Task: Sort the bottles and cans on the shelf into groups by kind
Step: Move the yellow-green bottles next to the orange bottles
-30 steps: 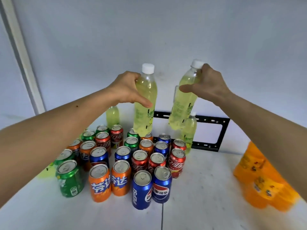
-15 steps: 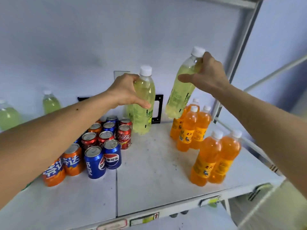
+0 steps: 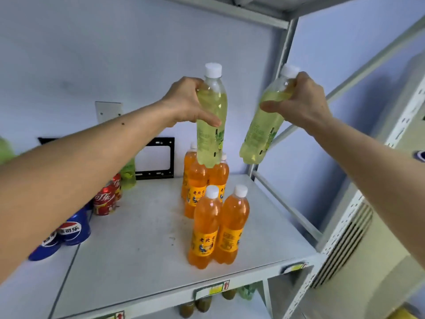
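My left hand [image 3: 187,101] grips a yellow-green bottle [image 3: 210,125] with a white cap, held upright in the air above the orange bottles. My right hand [image 3: 301,101] grips a second yellow-green bottle [image 3: 261,134] near its neck, tilted, over the shelf's right edge. Several orange bottles [image 3: 216,226] stand in a cluster on the right part of the white shelf [image 3: 142,245]. Red cola cans [image 3: 104,199] and blue Pepsi cans [image 3: 72,230] peek out from under my left forearm. Another yellow-green bottle [image 3: 128,174] stands at the back, partly hidden.
A black metal bracket [image 3: 164,157] hangs on the back wall. The grey shelf upright [image 3: 284,61] and a diagonal brace run along the right side. Bottles [image 3: 202,303] stand on the lower shelf. A white perforated rack [image 3: 358,217] stands to the right.
The view has swung right, from the cans to the orange bottles. Both hands carried their yellow-green bottles to the right, and these now hang over and beside the orange cluster.
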Tool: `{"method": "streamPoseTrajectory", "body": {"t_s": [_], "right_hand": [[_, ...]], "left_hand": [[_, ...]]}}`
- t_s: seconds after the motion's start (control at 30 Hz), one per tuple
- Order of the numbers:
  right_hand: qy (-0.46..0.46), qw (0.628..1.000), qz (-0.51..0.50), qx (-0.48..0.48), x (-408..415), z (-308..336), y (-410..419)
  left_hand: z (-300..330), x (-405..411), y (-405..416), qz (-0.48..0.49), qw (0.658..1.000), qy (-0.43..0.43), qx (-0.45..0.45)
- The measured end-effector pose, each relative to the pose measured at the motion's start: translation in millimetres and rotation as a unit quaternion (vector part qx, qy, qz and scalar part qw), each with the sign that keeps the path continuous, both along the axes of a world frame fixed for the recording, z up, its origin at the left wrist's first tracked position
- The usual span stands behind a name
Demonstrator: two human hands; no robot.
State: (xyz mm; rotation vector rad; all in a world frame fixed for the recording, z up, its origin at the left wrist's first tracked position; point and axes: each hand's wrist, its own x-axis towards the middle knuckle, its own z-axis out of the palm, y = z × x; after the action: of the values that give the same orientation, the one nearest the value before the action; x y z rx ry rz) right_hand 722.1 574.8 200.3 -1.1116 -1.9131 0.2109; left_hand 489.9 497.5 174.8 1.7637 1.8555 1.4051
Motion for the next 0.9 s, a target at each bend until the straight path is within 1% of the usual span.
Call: {"method": "streamPoseTrajectory", "body": {"t_s": [0.13, 0.27, 0.47, 0.63, 0.77, 0.9], "right_hand": [[-0.01, 1.0, 0.001, -0.013, 35, -12, 46], [-0.018, 0.999, 0.003, -0.039, 49, -35, 100], [-0.036, 0.996, -0.007, -0.079, 40, -75, 178], [-0.062, 0.992, 0.0, -0.114, 23, -109, 228], [-0.079, 0.986, 0.015, -0.144, 12, -139, 260], [-0.086, 0.98, 0.035, -0.175, 6, -165, 284]], "left_hand": [[-3, 40, 48, 0.0, 1.0, -0.014, -0.007], [-15, 62, 105, -0.003, 0.999, 0.005, -0.032], [-47, 66, 197, -0.003, 0.997, 0.028, -0.071], [-76, 64, 257, -0.006, 0.992, 0.03, -0.12], [-99, 60, 292, 0.007, 0.986, 0.062, -0.153], [-118, 57, 315, 0.015, 0.973, 0.149, -0.174]]}}
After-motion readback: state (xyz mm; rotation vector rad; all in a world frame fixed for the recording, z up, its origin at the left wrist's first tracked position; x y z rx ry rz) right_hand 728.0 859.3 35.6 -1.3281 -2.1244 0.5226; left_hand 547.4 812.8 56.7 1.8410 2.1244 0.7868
